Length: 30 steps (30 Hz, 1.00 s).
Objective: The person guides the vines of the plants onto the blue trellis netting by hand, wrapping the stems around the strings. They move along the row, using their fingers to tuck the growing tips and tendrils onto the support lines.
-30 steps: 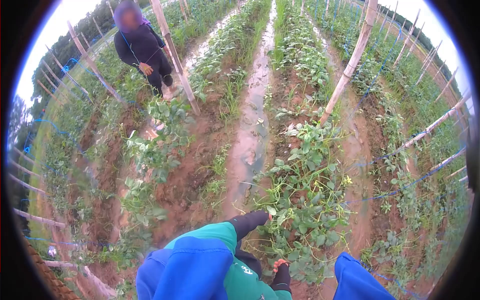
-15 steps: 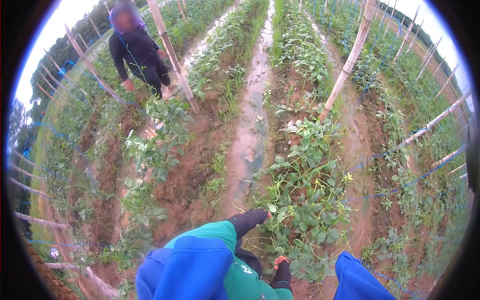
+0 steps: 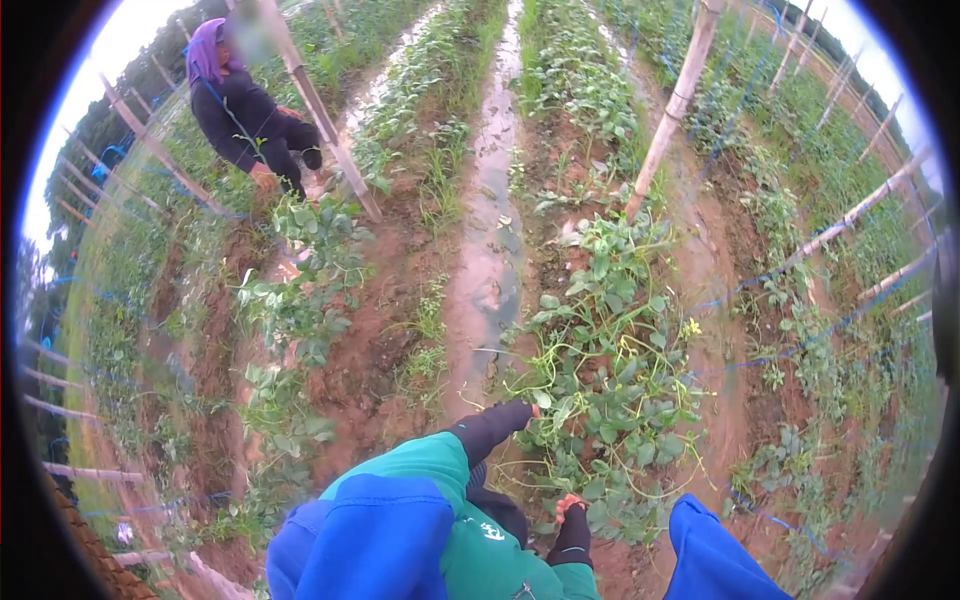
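1. a muddy furrow (image 3: 490,270) is running up the middle of the field, holding brown water that is glinting between the raised beds.
2. a slanted wooden pole (image 3: 665,120) is rising from the bed just beyond the leafy vines (image 3: 605,400), and a second pole (image 3: 315,110) is leaning across the next bed to the left.
3. a co-worker (image 3: 245,125) in dark clothes and a purple head cloth is bending over beside that second pole, well apart from the wearer.
4. thin blue string (image 3: 800,350) is stretching between stakes on the right, passing beside the vines.
5. the leafy vines are sprawling in a tangled clump on the red soil (image 3: 370,340), right in front of the wearer, with one small yellow flower (image 3: 690,327) at their right edge.
6. the left hand (image 3: 522,412), in a dark sleeve under a green one, is reaching into the near left edge of the vines; leaves are covering the fingers, so i cannot tell the grip.
7. the right hand (image 3: 568,505) is resting low at the vines' near edge, fingertips curling among thin stems; i cannot tell whether it is gripping any.
8. smooth blue cloth (image 3: 370,540) is filling the bottom of the view, hiding the ground below the hands.
9. the leaves are looking broad and flat, the stems wiry and pale, the soil wet and lumpy.
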Tool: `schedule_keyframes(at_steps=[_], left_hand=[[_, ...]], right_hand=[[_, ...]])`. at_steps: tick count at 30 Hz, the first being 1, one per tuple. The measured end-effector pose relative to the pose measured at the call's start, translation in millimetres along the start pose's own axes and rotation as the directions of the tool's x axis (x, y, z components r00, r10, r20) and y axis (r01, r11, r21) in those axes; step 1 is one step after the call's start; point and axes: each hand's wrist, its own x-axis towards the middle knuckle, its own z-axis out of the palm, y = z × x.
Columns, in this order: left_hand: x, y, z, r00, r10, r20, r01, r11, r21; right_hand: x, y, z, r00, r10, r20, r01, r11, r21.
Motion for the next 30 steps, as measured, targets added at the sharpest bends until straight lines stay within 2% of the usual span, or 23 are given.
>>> schedule_keyframes(at_steps=[2,3,4,5,6,7,8,10,11,12,16,18,19,20,21,22,24,25,26,27,28,29,30], left_hand=[[5,-9,0,0.983,0.162,-0.084,-0.157,0.985,0.069],[2,-7,-4,0.965,0.225,-0.137,-0.187,0.951,0.246],[2,-13,-7,0.961,0.216,-0.173,-0.200,0.974,0.107],[15,-37,-7,0.939,0.291,-0.183,-0.269,0.953,0.137],[20,-50,-12,0.968,0.199,-0.151,-0.203,0.979,-0.010],[32,-74,-14,0.910,0.353,-0.219,-0.359,0.933,0.011],[20,-48,-27,0.874,0.417,-0.249,-0.392,0.908,0.146],[27,-74,-35,0.931,0.293,-0.218,-0.296,0.955,0.020],[27,-76,-38,0.901,0.352,-0.252,-0.320,0.934,0.162],[28,-81,-41,0.908,0.349,-0.231,-0.318,0.934,0.161],[34,-91,-48,0.961,0.232,-0.149,-0.241,0.970,-0.042],[39,-99,-47,0.997,0.072,0.005,-0.057,0.828,-0.557],[37,-93,-44,0.998,0.066,0.013,-0.048,0.829,-0.557],[30,-76,-42,0.988,0.141,0.067,-0.099,0.899,-0.427],[24,-57,-39,0.969,0.207,0.132,-0.162,0.942,-0.293],[18,-38,-38,0.969,0.203,0.141,-0.155,0.943,-0.293],[10,-13,-36,0.931,0.147,0.335,-0.087,0.978,-0.187],[12,-17,-34,0.912,0.047,0.408,0.081,0.953,-0.291],[14,-18,-33,0.909,0.044,0.415,0.085,0.954,-0.287],[16,-17,-32,0.865,0.028,0.501,0.141,0.945,-0.296],[19,-15,-33,0.813,0.014,0.582,0.197,0.934,-0.299],[28,-6,-36,0.807,0.214,0.551,-0.366,0.912,0.183],[42,-15,-33,0.802,0.210,0.558,-0.367,0.912,0.184]], right_hand=[[4,8,-1,0.999,-0.010,0.053,0.001,0.988,0.155],[8,17,-5,0.988,-0.086,0.131,0.049,0.963,0.265],[12,24,-5,0.973,-0.147,0.178,0.078,0.935,0.347],[6,23,1,0.988,-0.116,0.101,0.080,0.948,0.308],[7,29,2,0.973,-0.188,0.130,0.127,0.916,0.380],[7,24,7,0.997,-0.049,0.062,0.028,0.953,0.301],[3,26,9,0.990,-0.131,0.055,0.112,0.958,0.263],[-3,17,16,0.996,-0.082,0.040,0.065,0.943,0.326],[-1,16,19,0.997,-0.068,0.024,0.056,0.938,0.343],[-1,15,23,0.998,-0.064,0.011,0.057,0.942,0.330],[4,-6,44,0.993,-0.108,-0.048,0.117,0.948,0.296],[14,-25,63,0.991,-0.082,-0.106,0.105,0.966,0.236],[21,-34,71,0.978,-0.185,-0.096,0.204,0.939,0.277],[29,-42,79,0.954,-0.285,-0.092,0.299,0.900,0.318],[38,-52,89,0.949,-0.295,-0.110,0.315,0.890,0.329],[49,-61,100,0.943,-0.306,-0.128,0.331,0.880,0.339],[73,-76,133,0.886,-0.400,-0.236,0.440,0.885,0.152],[77,-83,144,0.887,-0.397,-0.238,0.418,0.907,0.045],[84,-84,154,0.887,-0.396,-0.240,0.393,0.918,-0.062],[88,-85,165,0.901,-0.403,-0.158,0.433,0.861,0.269],[92,-83,167,0.913,-0.384,-0.139,0.405,0.894,0.189],[85,-92,166,0.936,-0.338,-0.097,0.351,0.917,0.190],[76,-100,164,0.956,-0.288,-0.054,0.293,0.937,0.189]])
